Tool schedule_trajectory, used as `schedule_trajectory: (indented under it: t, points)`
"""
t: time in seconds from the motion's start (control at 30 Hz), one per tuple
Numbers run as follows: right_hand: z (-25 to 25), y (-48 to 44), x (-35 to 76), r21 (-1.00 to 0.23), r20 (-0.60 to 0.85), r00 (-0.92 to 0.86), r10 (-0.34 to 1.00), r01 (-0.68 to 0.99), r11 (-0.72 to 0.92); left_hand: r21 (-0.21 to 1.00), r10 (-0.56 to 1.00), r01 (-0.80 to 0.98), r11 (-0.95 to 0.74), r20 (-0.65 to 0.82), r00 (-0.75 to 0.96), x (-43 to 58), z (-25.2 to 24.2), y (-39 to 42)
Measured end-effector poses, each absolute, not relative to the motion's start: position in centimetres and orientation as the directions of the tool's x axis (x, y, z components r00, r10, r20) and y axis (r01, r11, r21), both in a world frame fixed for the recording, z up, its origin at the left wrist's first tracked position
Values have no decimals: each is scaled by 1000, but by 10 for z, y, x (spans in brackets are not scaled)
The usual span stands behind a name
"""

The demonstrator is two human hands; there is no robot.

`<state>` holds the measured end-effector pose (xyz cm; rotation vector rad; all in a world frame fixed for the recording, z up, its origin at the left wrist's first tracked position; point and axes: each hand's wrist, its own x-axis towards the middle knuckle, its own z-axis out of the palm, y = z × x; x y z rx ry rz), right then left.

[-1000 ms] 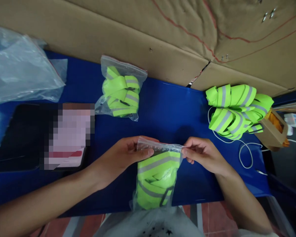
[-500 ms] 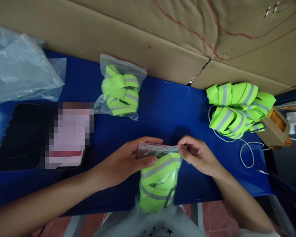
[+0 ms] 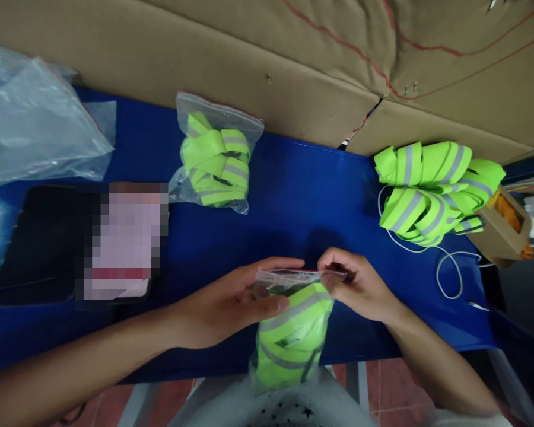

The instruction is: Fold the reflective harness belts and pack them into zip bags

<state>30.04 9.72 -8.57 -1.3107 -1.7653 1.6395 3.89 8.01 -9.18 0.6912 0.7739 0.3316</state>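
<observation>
Between my hands, at the front edge of the blue table, is a clear zip bag (image 3: 289,341) with folded neon-yellow reflective straps inside. Its zip edge with a red line faces away from me, and its lower end hangs over my lap. My left hand (image 3: 244,302) holds the bag's left side, thumb on top and fingers stretched behind the mouth. The fingers of my right hand (image 3: 353,281) pinch the right end of the zip edge. Farther back lies another zip bag (image 3: 218,157) of the same straps, touched by neither hand.
Loose reflective straps (image 3: 427,190) are heaped at the back right, by a white cable (image 3: 449,279) and a cardboard box (image 3: 507,231). Left are a phone (image 3: 124,243), a dark flat object (image 3: 35,243) and clear plastic bags (image 3: 40,124). Cardboard (image 3: 204,59) borders the back.
My hands and the held bag have shifted slightly right and toward me. My right hand has stayed pinched at the zip edge's right end. The other things lie where they were.
</observation>
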Motion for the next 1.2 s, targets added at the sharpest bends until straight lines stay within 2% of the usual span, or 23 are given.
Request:
schedule_trajectory:
  t: [0.1,0.27,0.37,0.47,0.63,0.73,0.87,1.2]
  points:
    - [-85,96,298,-927,-301,-507,807,354,-123,626,488,-95,774,-493,720,40,-91,76]
    - [-85,95,295,-929,-307,-492,814,341,-144,603,476,-83,793,-529,703,43,-88,76]
    - [-85,97,300,-927,-325,-493,807,336,-168,694,551,-38,719,-536,640,44,-90,81]
    - [-85,101,310,-903,-407,-521,750,352,-245,815,625,56,577,-484,613,43,-95,85]
    - [-88,106,316,-875,-481,-528,700,345,-340,839,642,68,540,-463,611,42,-99,85]
    - [-88,104,310,-887,-449,-497,743,351,-301,835,630,64,546,-460,625,43,-98,85]
    - [-86,100,301,-903,-354,-475,805,398,-162,849,635,71,524,-444,631,44,-97,85]
    - [-87,96,295,-904,-203,-506,839,425,38,858,626,74,508,-427,652,48,-95,82]
